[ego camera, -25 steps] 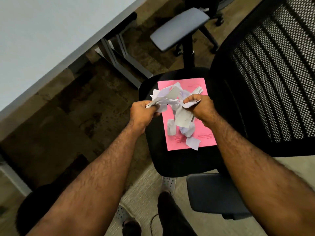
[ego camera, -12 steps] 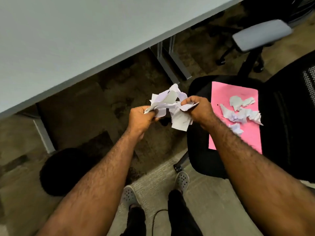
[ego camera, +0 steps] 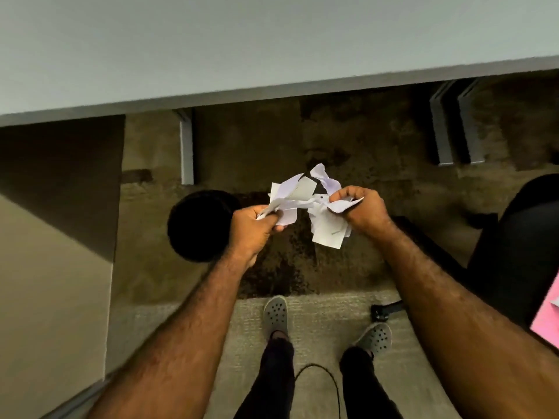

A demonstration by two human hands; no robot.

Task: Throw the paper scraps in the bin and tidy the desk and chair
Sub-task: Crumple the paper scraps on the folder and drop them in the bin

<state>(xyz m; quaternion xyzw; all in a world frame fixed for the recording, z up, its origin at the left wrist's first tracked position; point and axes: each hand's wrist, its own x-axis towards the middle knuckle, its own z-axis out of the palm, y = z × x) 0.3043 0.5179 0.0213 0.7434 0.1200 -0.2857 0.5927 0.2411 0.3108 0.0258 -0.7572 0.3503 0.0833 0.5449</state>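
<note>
both arms outstretched, left grip (ego camera: 254,226) and right grip (ego camera: 361,211) curled tight, close together

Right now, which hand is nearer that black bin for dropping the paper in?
The left hand: it overlaps the bin, while the right hand holds its paper scraps farther off.

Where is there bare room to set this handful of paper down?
The grey desk top is bare across what shows. The light carpet between the grey clogs is free. The black chair seat holds a pink sheet.
</note>
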